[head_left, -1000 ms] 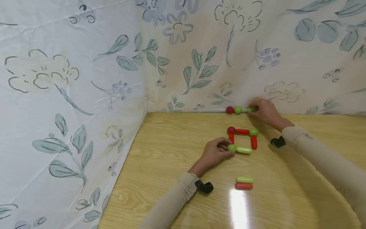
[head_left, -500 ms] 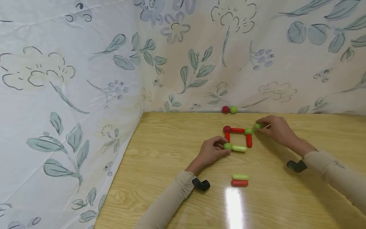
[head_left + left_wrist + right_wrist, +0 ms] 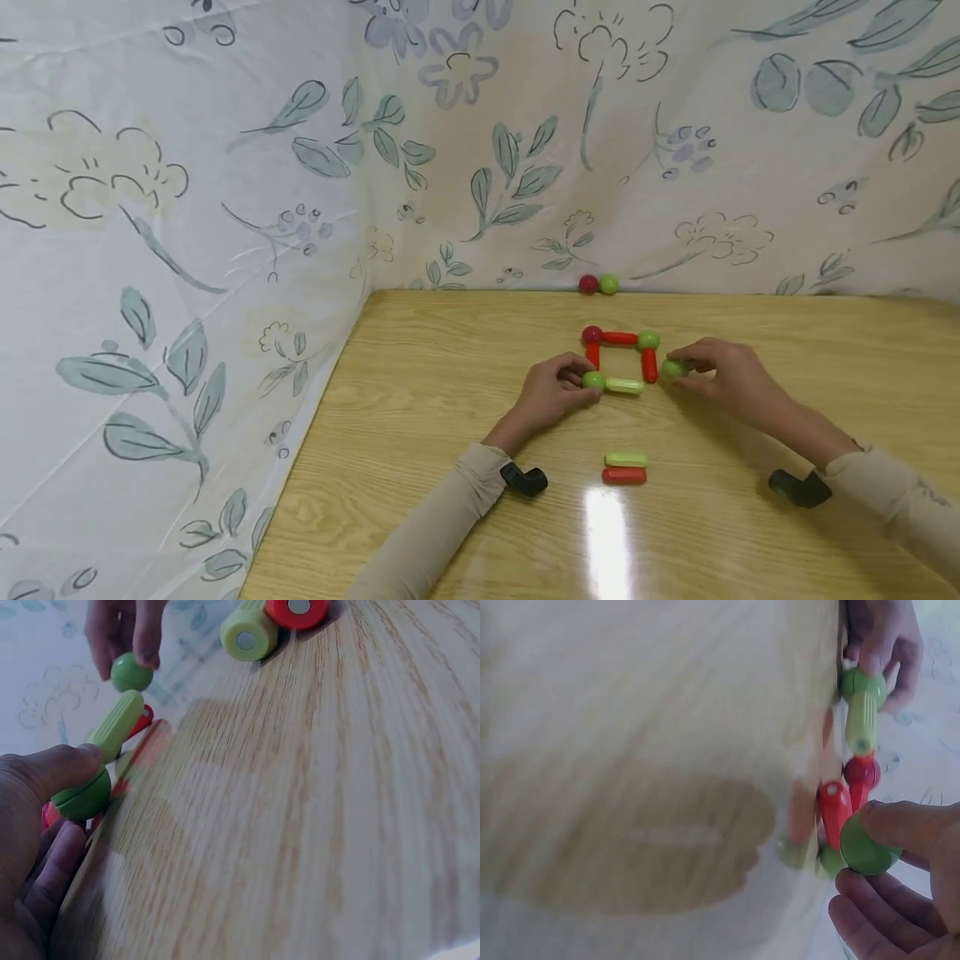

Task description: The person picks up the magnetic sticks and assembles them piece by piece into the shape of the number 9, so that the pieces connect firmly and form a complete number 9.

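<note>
My left hand (image 3: 551, 390) pinches a green ball (image 3: 82, 796) at the near left corner of a square of magnetic rods and balls. A lime rod (image 3: 624, 386) extends rightward from that ball. Red rods form the left, far and right (image 3: 649, 366) sides, joined by a dark red ball (image 3: 592, 335) and a green far-corner ball (image 3: 648, 339). Between thumb and fingers, my right hand (image 3: 731, 379) holds another green ball (image 3: 868, 846), just right of the right rod's near end. The lime and right red rods have free ends there, close together.
Nearer me on the wooden table (image 3: 420, 500) lie a loose lime rod (image 3: 626, 459) and a loose red rod (image 3: 624, 476), side by side. A dark red ball (image 3: 588, 284) and a green ball (image 3: 609, 284) sit against the patterned cloth (image 3: 480, 167) at the back edge.
My right hand has taken a green ball from the row at the back edge and brought it toward me, beside the square's near right corner. My left hand keeps its hold.
</note>
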`<action>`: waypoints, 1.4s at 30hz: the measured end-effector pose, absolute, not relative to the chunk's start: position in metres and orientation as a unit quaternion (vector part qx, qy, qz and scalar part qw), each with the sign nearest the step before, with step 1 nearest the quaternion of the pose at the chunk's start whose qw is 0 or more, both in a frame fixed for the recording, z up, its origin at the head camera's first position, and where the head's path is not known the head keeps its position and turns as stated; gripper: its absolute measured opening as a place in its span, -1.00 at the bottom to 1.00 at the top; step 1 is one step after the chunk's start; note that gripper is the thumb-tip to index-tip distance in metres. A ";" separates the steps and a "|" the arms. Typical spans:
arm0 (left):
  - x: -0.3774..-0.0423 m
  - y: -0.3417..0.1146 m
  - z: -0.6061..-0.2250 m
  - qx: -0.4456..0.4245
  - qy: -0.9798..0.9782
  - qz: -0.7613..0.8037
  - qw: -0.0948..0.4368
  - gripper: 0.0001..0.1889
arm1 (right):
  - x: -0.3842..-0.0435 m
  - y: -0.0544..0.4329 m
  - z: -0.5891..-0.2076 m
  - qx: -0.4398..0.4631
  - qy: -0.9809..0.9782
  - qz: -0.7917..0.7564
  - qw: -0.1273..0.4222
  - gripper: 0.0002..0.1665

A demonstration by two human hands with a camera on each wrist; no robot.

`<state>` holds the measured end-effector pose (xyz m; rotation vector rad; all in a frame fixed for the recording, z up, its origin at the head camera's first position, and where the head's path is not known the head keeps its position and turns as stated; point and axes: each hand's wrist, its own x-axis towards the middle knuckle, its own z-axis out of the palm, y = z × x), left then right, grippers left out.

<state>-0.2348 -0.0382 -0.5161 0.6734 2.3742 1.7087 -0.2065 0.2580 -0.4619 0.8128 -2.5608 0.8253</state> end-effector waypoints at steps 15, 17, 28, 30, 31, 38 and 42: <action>-0.236 -0.038 -0.515 0.230 0.788 0.566 0.070 -0.71 | -0.195 0.237 -0.467 0.284 -0.902 0.304 0.115 -0.57; -0.237 -0.038 -0.515 0.229 0.788 0.568 0.070 -0.71 | -0.195 0.236 -0.467 0.283 -0.903 0.306 0.103 -0.58; -0.239 -0.039 -0.515 0.227 0.788 0.568 0.068 -0.71 | -0.197 0.233 -0.469 0.282 -0.905 0.302 0.098 -0.58; -0.239 -0.039 -0.515 0.225 0.788 0.568 0.070 -0.71 | -0.196 0.234 -0.469 0.283 -0.905 0.303 0.097 -0.58; -0.238 -0.039 -0.515 0.225 0.789 0.568 0.071 -0.71 | -0.196 0.234 -0.469 0.284 -0.904 0.303 0.100 -0.58; -0.239 -0.038 -0.516 0.228 0.789 0.567 0.067 -0.70 | -0.200 0.236 -0.464 0.267 -0.907 0.297 0.133 -0.77; -0.239 -0.039 -0.517 0.227 0.788 0.568 0.065 -0.70 | -0.209 0.238 -0.462 0.234 -0.916 0.301 0.127 -0.90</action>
